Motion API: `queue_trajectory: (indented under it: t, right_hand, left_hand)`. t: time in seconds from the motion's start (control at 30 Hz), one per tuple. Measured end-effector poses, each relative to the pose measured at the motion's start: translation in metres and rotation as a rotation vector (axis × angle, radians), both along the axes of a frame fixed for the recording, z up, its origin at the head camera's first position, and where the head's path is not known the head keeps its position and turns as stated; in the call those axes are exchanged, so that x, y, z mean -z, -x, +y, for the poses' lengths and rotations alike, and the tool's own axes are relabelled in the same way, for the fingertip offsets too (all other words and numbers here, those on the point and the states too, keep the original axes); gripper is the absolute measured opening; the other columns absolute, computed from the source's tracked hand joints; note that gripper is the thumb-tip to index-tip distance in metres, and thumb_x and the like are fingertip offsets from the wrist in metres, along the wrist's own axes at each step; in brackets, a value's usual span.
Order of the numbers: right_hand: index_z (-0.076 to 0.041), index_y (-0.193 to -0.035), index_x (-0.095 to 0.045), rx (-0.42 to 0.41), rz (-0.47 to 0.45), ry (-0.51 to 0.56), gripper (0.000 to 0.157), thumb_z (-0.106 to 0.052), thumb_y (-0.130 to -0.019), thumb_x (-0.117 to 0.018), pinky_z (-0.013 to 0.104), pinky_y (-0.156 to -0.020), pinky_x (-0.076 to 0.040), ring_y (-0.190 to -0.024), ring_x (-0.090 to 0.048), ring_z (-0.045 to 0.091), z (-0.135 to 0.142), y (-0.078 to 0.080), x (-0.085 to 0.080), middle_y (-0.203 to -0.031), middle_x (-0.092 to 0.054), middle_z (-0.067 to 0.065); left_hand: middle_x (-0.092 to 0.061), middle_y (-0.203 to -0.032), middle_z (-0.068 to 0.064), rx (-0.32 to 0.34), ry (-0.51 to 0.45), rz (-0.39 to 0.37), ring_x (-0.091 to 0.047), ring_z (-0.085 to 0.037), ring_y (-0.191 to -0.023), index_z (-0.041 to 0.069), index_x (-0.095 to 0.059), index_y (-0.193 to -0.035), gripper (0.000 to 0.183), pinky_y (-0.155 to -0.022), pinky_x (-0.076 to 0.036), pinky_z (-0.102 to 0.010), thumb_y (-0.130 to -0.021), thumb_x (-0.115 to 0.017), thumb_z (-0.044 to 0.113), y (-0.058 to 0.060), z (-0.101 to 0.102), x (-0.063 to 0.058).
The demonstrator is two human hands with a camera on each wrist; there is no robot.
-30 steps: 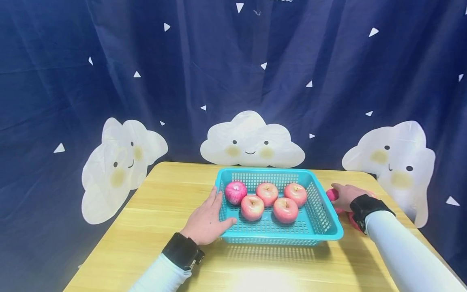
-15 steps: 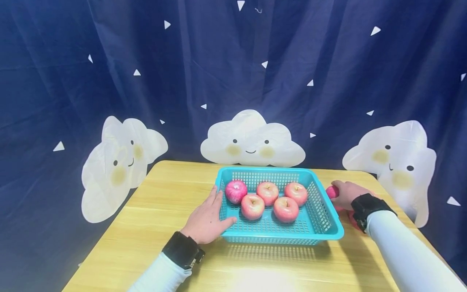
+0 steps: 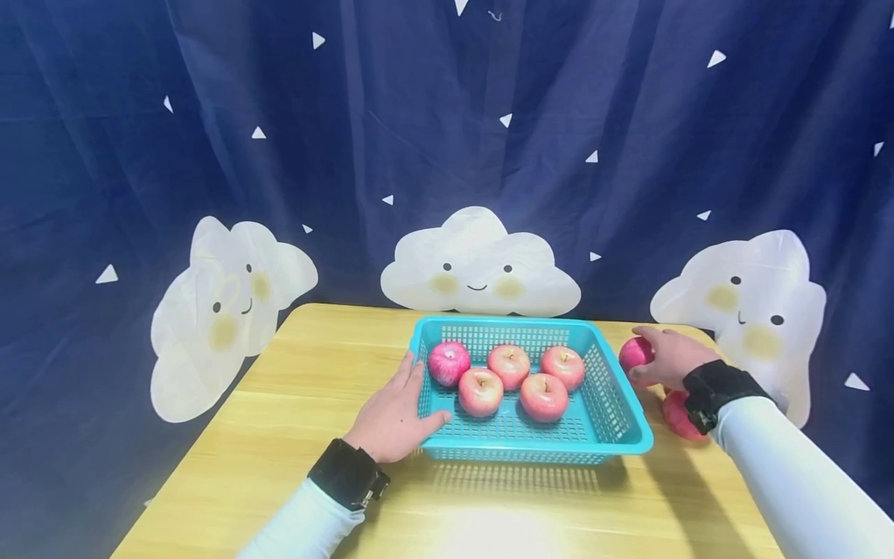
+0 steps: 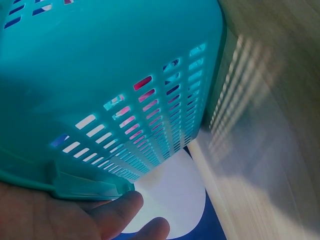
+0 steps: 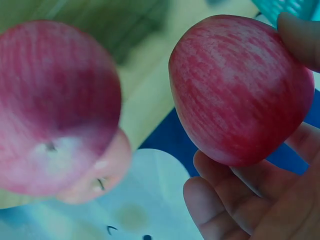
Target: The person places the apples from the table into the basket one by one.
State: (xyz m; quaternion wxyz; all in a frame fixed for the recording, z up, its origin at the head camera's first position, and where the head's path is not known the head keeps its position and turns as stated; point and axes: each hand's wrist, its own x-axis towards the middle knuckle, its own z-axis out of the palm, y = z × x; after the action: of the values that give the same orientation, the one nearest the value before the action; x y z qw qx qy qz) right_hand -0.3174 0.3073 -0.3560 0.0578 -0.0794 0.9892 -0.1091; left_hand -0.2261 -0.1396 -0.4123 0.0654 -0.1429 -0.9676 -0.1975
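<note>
A turquoise plastic basket [image 3: 538,449] with slotted walls stands on the table, several apples [image 3: 544,397] inside it. My left hand [image 3: 393,415] rests at the basket's left rim, thumb over the edge and fingers extended along the outside. From the left wrist view, fingertips [image 4: 125,205] touch the rim beside the slotted wall. To the right of the basket, my right hand [image 3: 673,357] holds a dark red apple [image 5: 240,90] between thumb and fingers, raised above the table. Below that hand sits another red apple [image 3: 679,415]; the right wrist view shows a paler apple [image 5: 117,167] partly hidden behind it.
The light wooden table [image 3: 293,373] ends at the back against a dark blue curtain [image 3: 447,116] printed with white triangles and smiling clouds. Both forearms wear black wrist straps [image 3: 347,473]. A deeper pink apple [image 3: 448,363] lies in the basket's back left corner.
My right hand has lifted the dark red apple from beside the basket, showing more of the red apple below. My left hand has stayed at the basket's rim.
</note>
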Motion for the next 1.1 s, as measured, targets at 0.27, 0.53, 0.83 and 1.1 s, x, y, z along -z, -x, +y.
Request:
queue_trajectory:
  t: [0.27,0.53,0.83,1.1]
  right_hand:
    - [-0.012,-0.139,-0.04,-0.017,0.074,-0.031,0.085,-0.05,-0.072,-0.077,0.046,-0.059,-0.052,-0.071,-0.057,0.026,-0.006,-0.01,-0.022,-0.102,-0.056,0.018]
    - [-0.017,-0.137,-0.044,-0.057,0.137,-0.069,0.082,-0.053,-0.07,-0.077,0.044,-0.058,-0.052,-0.075,-0.056,0.025,-0.021,-0.026,-0.037,-0.095,-0.058,0.011]
    - [-0.019,-0.13,-0.052,-0.186,0.257,-0.121,0.075,-0.053,-0.068,-0.078,0.041,-0.06,-0.052,-0.076,-0.056,0.02,-0.045,-0.046,-0.043,-0.091,-0.062,0.002]
    - [-0.023,-0.125,-0.056,-0.226,0.215,-0.138,0.075,-0.06,-0.064,-0.079,0.035,-0.056,-0.049,-0.074,-0.054,0.016,-0.061,-0.055,-0.035,-0.09,-0.06,-0.001]
  left_hand:
    - [-0.013,-0.156,-0.013,-0.004,0.007,-0.001,-0.033,-0.029,-0.13,0.005,-0.025,-0.148,0.092,-0.096,-0.042,-0.053,-0.083,-0.056,0.063,0.001,0.0,-0.001]
    - [-0.014,-0.155,-0.014,0.0,0.007,0.003,-0.032,-0.028,-0.131,0.003,-0.027,-0.147,0.092,-0.097,-0.042,-0.053,-0.083,-0.056,0.062,0.002,0.0,0.0]
    - [-0.014,-0.156,-0.013,0.002,0.002,0.002,-0.029,-0.027,-0.132,0.003,-0.027,-0.147,0.091,-0.098,-0.041,-0.053,-0.084,-0.056,0.061,0.001,-0.001,0.001]
    - [-0.015,-0.155,-0.013,-0.004,0.001,-0.002,-0.03,-0.027,-0.132,0.004,-0.027,-0.148,0.092,-0.097,-0.042,-0.053,-0.083,-0.056,0.062,-0.001,0.0,-0.001]
